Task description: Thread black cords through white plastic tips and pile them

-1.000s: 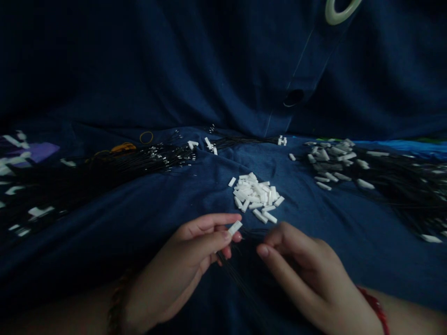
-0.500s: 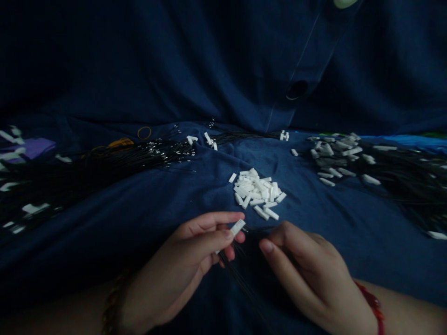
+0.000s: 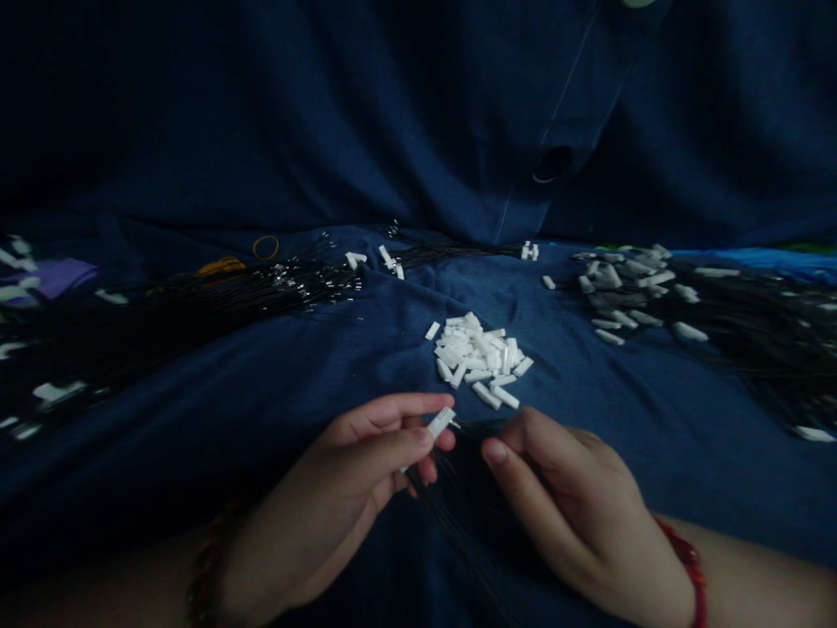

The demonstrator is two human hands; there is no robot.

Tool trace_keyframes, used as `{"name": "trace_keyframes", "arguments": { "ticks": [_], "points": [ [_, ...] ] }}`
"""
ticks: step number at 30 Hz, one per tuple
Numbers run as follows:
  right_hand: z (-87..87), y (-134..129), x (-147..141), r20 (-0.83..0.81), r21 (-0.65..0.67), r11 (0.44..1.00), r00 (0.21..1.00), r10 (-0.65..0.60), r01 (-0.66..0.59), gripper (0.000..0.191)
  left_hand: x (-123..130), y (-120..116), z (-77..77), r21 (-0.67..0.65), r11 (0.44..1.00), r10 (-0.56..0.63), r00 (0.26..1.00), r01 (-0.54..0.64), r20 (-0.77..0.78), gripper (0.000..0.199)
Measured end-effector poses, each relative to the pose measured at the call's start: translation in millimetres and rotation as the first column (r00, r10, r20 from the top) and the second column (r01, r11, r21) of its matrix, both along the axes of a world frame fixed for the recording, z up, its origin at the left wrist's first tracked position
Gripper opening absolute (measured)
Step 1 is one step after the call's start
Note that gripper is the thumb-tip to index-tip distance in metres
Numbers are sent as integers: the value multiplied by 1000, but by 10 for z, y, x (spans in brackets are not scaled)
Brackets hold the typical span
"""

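Observation:
Between thumb and fingers, my left hand (image 3: 353,488) pinches a white connector housing (image 3: 441,423), tilted up to the right. Thin black wires (image 3: 451,523) trail down from under that hand. My right hand (image 3: 568,506) is closed, thumb against curled fingers, on a thin black wire (image 3: 480,426). The wire's metal-tipped end points left and sits at the housing's upper right edge; I cannot tell whether it is inside. Just beyond my hands lies a pile of white connector housings (image 3: 480,353).
On the left spreads a bundle of black wires (image 3: 196,305) with bare metal tips. Connector-ended wires (image 3: 738,323) lie at right. Farther back are a shorter wire bundle (image 3: 458,253), a rubber band (image 3: 265,248) and a purple piece (image 3: 62,277). Dark blue cloth (image 3: 294,366) lies underneath.
My right hand has shifted slightly left, bringing the wire's metal tip up to the housing's edge. My left hand keeps its hold. The whole view has shifted slightly.

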State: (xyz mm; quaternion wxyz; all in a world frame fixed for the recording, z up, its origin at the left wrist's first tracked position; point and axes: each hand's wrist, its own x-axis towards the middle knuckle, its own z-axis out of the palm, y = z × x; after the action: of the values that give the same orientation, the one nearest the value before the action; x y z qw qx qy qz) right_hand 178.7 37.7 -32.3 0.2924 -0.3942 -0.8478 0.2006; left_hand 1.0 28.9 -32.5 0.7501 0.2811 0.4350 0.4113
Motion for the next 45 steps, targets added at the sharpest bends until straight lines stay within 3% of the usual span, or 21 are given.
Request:
{"name": "trace_keyframes", "arguments": {
  "ticks": [8, 13, 18, 21, 23, 25, 26, 28, 31, 33, 35, 39, 41, 45],
  "points": [
    [-40, -12, 5, -7, -25, 1000, 1000, 9, -9, 21, -4, 5, -11, -3, 1000, -6, 1000, 6, -6, 20],
    [-5, -10, 31, -49, 16, 995, 994, 98, -98, 16, -8, 3, -24, 14, 1000, -11, 1000, 12, -23, 20],
    [47, -50, 36, -83, 81, 988, 987, 137, -131, 13, 14, 2, 11, 62, 995, -62, 970, 79, -234, 20],
    [18, -90, 44, -130, 76, 989, 983, 133, -124, 14, -5, -5, 27, 230, 945, -71, 835, 231, -546, 21],
    [-9, -111, 50, -169, 46, 993, 979, 113, -107, 14, -34, -12, 14, 406, 836, 67, 666, 370, -743, 21],
    [-16, -124, 52, -189, 6, 994, 976, 108, -109, 13, -62, -15, -13, 506, 681, 226, 505, 529, -833, 23],
    [-10, -128, 50, -185, -15, 993, 976, 115, -119, 14, -71, -13, -27, 507, 618, 273, 442, 601, -855, 24],
    [15, -132, 42, -167, -45, 991, 979, 116, -126, 16, -80, -4, -48, 450, 547, 297, 340, 706, -893, 26],
    [51, -137, 26, -146, -64, 992, 984, 102, -113, 17, -83, 14, -52, 372, 529, 278, 258, 763, -925, 26],
    [56, -139, 18, -149, -63, 992, 984, 97, -107, 18, -93, 13, -37, 386, 532, 287, 268, 753, -920, 29],
    [51, -137, 16, -157, -65, 990, 981, 111, -122, 17, -110, -7, -8, 462, 526, 324, 334, 714, -885, 33],
    [41, -123, 20, -162, -64, 989, 979, 122, -134, 17, -128, -87, 71, 666, 404, 446, 501, 627, -742, 30],
    [39, -118, 19, -149, -59, 989, 981, 123, -133, 17, -117, -117, 100, 709, 362, 510, 508, 605, -694, 23],
    [24, -129, 11, -146, -67, 990, 983, 114, -124, 17, -107, -117, 105, 728, 336, 572, 484, 598, -662, 20]
  ]
}}
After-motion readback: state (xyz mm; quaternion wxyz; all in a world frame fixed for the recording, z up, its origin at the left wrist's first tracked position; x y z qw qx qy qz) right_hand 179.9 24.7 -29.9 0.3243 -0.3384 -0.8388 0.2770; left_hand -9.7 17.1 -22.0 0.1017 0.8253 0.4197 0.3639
